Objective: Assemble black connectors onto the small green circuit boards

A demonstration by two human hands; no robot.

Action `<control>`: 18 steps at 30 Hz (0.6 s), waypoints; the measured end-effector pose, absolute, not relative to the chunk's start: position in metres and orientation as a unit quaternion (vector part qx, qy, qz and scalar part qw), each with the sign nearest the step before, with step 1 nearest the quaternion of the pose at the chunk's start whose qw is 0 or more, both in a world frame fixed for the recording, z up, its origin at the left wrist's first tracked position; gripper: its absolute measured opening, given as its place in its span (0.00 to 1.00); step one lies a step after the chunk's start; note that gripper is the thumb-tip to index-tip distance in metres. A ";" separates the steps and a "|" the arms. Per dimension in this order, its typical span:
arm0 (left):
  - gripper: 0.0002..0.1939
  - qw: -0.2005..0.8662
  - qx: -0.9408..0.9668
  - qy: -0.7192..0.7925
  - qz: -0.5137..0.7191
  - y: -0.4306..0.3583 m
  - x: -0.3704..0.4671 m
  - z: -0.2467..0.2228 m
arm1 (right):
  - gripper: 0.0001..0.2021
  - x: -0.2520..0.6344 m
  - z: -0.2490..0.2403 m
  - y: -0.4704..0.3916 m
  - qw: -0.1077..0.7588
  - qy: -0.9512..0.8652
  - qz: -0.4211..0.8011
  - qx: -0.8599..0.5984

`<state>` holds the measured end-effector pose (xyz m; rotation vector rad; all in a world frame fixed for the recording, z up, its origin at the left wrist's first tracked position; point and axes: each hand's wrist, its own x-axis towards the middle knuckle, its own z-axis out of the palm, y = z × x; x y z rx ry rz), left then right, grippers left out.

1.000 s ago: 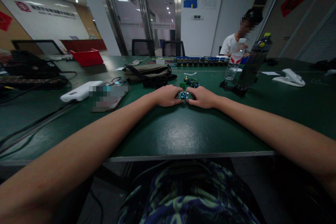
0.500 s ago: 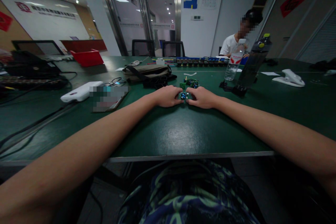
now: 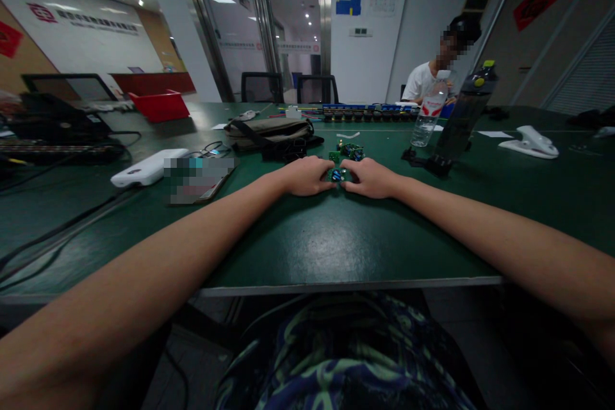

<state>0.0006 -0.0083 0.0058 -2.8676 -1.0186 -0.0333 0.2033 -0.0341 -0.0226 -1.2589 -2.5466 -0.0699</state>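
Observation:
A small green circuit board point(image 3: 337, 175) with blue parts lies between my two hands on the green table point(image 3: 307, 237). My left hand point(image 3: 309, 176) grips its left edge between thumb and fingers. On its right edge, my right hand point(image 3: 369, 178) holds it the same way. Just behind the hands are more green circuit boards point(image 3: 353, 151) with dark and blue components. The fingertips partly cover the held board's ends.
A grey-brown bag point(image 3: 271, 133) and a white power bank point(image 3: 150, 166) are on the left. To the right stand a clear bottle point(image 3: 426, 116) and a dark bottle point(image 3: 464, 118). A person point(image 3: 425, 80) sits across the table.

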 end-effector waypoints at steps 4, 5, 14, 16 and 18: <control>0.13 0.046 -0.942 -0.333 -0.012 -0.008 0.001 0.005 | 0.15 0.204 -0.024 -0.033 0.151 -0.889 -0.029 -0.432; 0.13 0.046 -0.942 -0.333 -0.015 -0.008 0.000 0.005 | 0.15 0.204 -0.024 -0.033 0.152 -0.889 -0.031 -0.431; 0.13 0.045 -0.941 -0.336 -0.018 -0.009 0.001 0.006 | 0.15 0.205 -0.025 -0.032 0.145 -0.888 -0.025 -0.436; 0.14 0.044 -0.939 -0.340 -0.014 -0.009 0.001 0.007 | 0.14 0.205 -0.025 -0.032 0.143 -0.888 -0.025 -0.436; 0.14 0.044 -0.938 -0.343 -0.009 -0.010 0.001 0.007 | 0.15 0.205 -0.025 -0.032 0.141 -0.889 -0.024 -0.436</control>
